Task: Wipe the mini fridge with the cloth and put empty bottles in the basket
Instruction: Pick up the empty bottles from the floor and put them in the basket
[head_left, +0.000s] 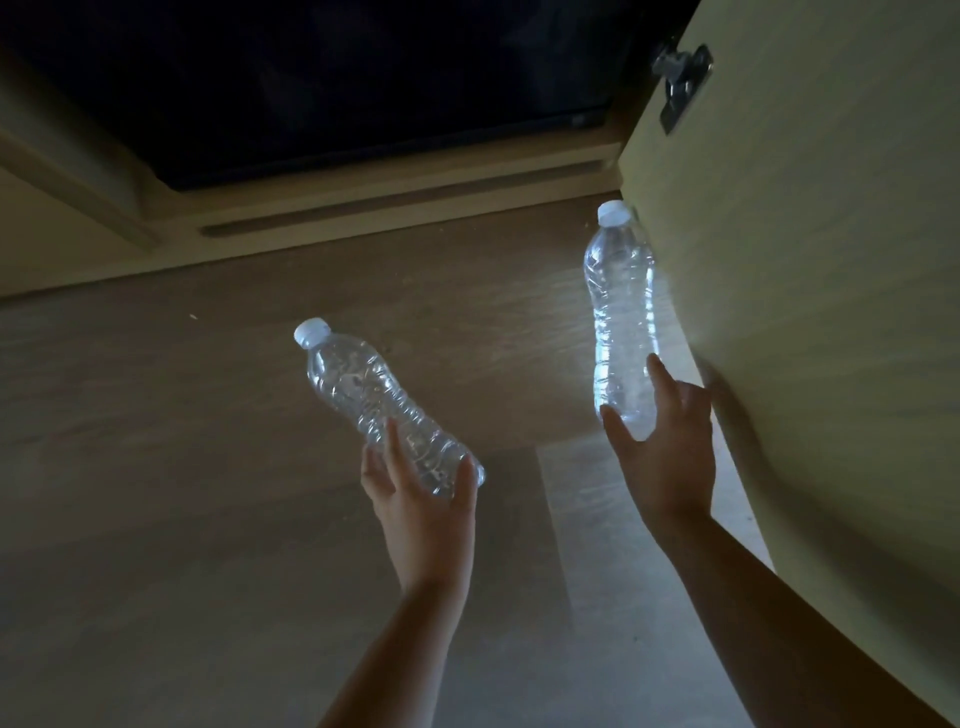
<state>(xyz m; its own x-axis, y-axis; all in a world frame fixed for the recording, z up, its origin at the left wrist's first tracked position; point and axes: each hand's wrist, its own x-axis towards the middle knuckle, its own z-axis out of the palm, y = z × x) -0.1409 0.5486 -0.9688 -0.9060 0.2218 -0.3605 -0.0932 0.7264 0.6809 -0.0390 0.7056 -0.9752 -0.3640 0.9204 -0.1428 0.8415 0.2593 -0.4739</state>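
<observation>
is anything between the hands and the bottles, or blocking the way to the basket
Nothing between them: the left hand already grips one bottle, the right hand the other bottle. No basket is in view, so that path can't be judged.

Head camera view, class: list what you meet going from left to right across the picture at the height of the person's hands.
Left hand holding a clear bottle → right hand holding a second clear bottle → pale cabinet door with its metal hinge up top.
</observation>
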